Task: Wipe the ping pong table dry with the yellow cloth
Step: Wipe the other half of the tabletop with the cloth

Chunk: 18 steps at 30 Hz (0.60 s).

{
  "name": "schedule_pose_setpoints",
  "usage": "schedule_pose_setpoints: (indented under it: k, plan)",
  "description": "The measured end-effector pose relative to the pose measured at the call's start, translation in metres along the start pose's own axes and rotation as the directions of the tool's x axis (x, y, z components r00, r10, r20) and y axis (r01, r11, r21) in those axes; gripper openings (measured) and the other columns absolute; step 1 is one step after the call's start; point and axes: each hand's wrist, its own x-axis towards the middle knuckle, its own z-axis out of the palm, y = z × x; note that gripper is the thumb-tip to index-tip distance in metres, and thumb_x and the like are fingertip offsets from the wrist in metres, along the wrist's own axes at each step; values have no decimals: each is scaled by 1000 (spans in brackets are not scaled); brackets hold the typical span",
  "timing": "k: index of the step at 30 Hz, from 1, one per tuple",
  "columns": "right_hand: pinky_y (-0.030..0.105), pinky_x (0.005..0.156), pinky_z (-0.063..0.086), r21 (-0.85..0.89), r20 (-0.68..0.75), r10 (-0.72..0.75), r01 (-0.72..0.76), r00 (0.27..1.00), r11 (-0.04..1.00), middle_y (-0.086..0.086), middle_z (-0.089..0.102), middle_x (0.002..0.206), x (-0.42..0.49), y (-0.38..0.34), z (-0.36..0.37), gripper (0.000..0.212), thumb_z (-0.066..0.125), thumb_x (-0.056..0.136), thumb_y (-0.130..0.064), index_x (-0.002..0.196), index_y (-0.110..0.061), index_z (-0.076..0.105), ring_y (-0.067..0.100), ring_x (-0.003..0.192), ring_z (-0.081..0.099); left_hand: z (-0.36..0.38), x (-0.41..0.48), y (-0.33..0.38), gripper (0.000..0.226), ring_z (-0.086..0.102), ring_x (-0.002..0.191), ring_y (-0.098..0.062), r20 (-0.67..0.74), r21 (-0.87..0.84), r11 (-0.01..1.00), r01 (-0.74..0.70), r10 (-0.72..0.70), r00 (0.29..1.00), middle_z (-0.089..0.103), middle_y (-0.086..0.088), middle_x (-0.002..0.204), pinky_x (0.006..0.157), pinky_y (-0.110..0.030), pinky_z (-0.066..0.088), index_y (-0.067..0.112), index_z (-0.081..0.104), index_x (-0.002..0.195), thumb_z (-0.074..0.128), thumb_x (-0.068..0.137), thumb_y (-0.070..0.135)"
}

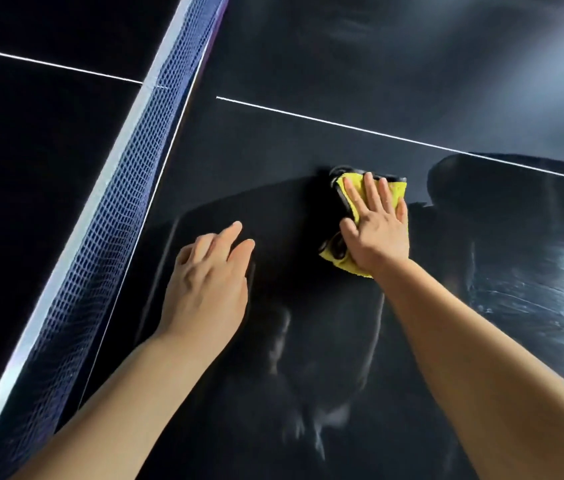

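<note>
The dark ping pong table (308,133) fills the view, with wet, streaky sheen at the right and far side. A folded yellow cloth (396,190) with a dark trim lies on the table just this side of the white centre line. My right hand (376,226) presses flat on the cloth with straight, spread fingers. My left hand (209,278) rests on the table to the left of the cloth, fingers loosely bent and holding nothing.
The net (124,188) with its white top band runs diagonally from the lower left to the top middle, close to my left hand. A white centre line (377,133) crosses the table beyond the cloth. Reflections show on the glossy surface below my hands.
</note>
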Motion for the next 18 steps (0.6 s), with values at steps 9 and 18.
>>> schedule_pose_setpoints:
  k: [9, 18]
  plan:
    - [43, 121, -4, 116, 27, 404, -404, 914, 907, -4, -7, 165, 0, 83, -11, 66, 33, 98, -35, 157, -37, 5, 15, 151, -9, 21, 13, 19, 50, 57, 105, -29, 32, -35, 998, -54, 55, 998, 57, -11, 130, 87, -43, 47, 10, 64, 115, 77, 66, 11]
    - [50, 121, -6, 31, 0, 63, -63, 998, 998, 1, -8, 165, -9, -40, 6, 74, 28, 88, -45, 155, -41, -1, 21, 151, -13, 18, 3, -22, 51, 55, 110, -28, 20, -57, 997, 47, -46, 999, 56, -8, 131, 90, -44, 46, 11, 63, 117, 76, 67, 14]
